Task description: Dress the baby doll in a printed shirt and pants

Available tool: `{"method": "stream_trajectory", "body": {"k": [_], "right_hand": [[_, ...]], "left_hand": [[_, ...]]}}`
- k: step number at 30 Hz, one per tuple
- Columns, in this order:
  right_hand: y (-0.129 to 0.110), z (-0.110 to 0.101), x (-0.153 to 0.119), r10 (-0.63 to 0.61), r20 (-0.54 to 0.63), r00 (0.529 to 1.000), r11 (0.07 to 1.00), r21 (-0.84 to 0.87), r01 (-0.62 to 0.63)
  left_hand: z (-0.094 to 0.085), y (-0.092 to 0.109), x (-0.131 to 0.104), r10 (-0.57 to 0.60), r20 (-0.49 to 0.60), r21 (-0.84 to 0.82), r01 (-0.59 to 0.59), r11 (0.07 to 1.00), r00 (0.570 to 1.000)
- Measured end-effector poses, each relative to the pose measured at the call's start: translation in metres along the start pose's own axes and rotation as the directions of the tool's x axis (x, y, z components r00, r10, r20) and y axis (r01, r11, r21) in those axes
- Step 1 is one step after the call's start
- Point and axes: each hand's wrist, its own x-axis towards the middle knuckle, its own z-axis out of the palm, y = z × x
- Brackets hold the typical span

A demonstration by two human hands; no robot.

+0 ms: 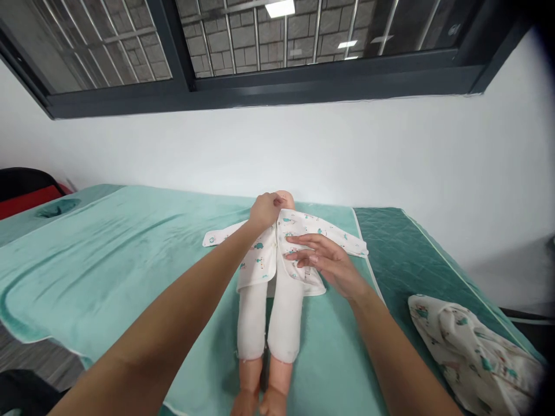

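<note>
A doll (pixel 282 375) lies on its back, feet toward me, in white trousers (pixel 286 323) and a white printed baby shirt (pixel 297 222) with both sleeves spread outward. My left hand (pixel 265 211) is at the neckline, its fingers pinched together at the collar and covering part of the doll's head and neck. Fingers stretched and slightly apart, my right hand (pixel 325 260) rests on or just over the right front panel of the shirt; contact is hard to tell. The front edges of the shirt part below the chest, showing the trousers.
Beneath the doll a light green blanket (pixel 130 248) covers the bed, with a darker green quilted cover (pixel 381 242) to the right. A crumpled printed cloth (pixel 472 352) lies at the lower right. Behind stand a white wall (pixel 217 150) and a barred window (pixel 260 40).
</note>
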Motion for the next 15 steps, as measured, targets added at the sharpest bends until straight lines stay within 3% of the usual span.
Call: {"method": "stream_trajectory", "body": {"k": [4, 6, 8, 10, 12, 15], "right_hand": [[0.007, -0.007, 0.002, -0.102, -0.117, 0.988, 0.994, -0.059, 0.096], [0.012, -0.005, 0.004, -0.177, -0.149, 0.973, 0.961, -0.24, 0.138], [0.017, 0.002, 0.005, -0.238, -0.101, 0.966, 0.854, -0.495, 0.158], [0.023, 0.012, 0.004, -0.238, -0.004, 0.971, 0.69, -0.705, 0.167], [0.029, 0.022, 0.003, -0.206, 0.072, 0.976, 0.548, -0.818, 0.176], [0.035, 0.031, -0.003, -0.169, 0.079, 0.982, 0.459, -0.876, 0.149]], "left_hand": [[-0.005, -0.025, -0.041, -0.039, -0.214, -0.066, 0.026, 0.998, 0.976], [-0.006, -0.039, -0.074, -0.077, -0.299, -0.141, 0.036, 0.989, 0.951], [-0.007, -0.052, -0.111, -0.147, -0.325, -0.227, 0.074, 0.971, 0.934], [-0.008, -0.061, -0.149, -0.236, -0.294, -0.314, 0.139, 0.939, 0.926], [-0.01, -0.065, -0.182, -0.312, -0.174, -0.402, 0.222, 0.888, 0.934], [-0.015, -0.066, -0.216, -0.298, -0.062, -0.436, 0.243, 0.867, 0.953]]}}
